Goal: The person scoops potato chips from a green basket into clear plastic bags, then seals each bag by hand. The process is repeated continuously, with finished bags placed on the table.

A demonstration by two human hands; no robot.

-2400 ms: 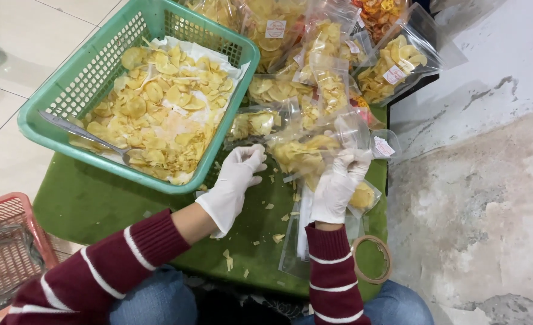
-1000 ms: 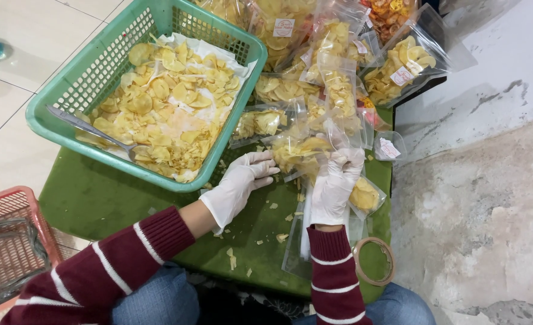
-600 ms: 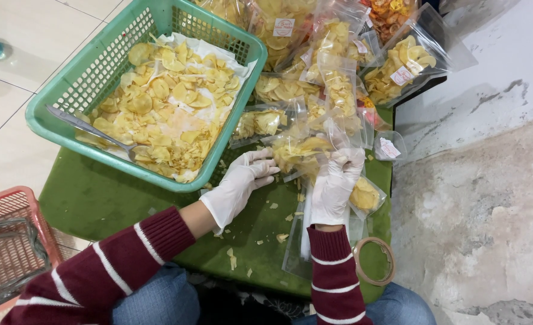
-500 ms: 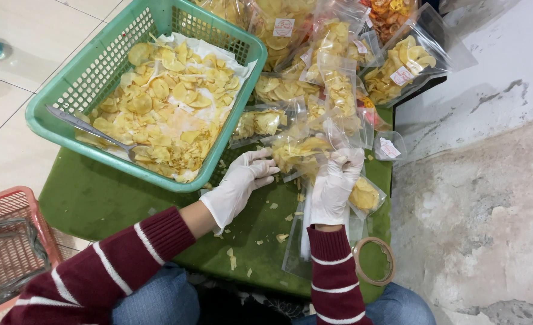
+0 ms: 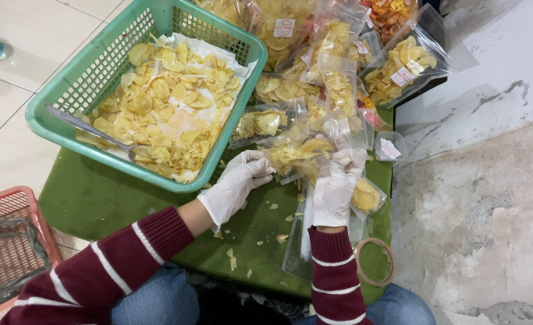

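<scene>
Chips fill a clear bag lying sideways beside the green basket; left hand and right hand pinch its two ends.

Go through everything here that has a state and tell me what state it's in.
Green basket: filled with loose chips, spoon resting inside.
Clear bag: part-filled, held by both hands.
Left hand: gloved, gripping the bag.
Right hand: gloved, gripping the bag.
Tape roll: lying flat.

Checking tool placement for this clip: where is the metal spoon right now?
In the head view, the metal spoon lies inside the green basket at upper left, its bowl buried in the chips, left of the left hand.
</scene>
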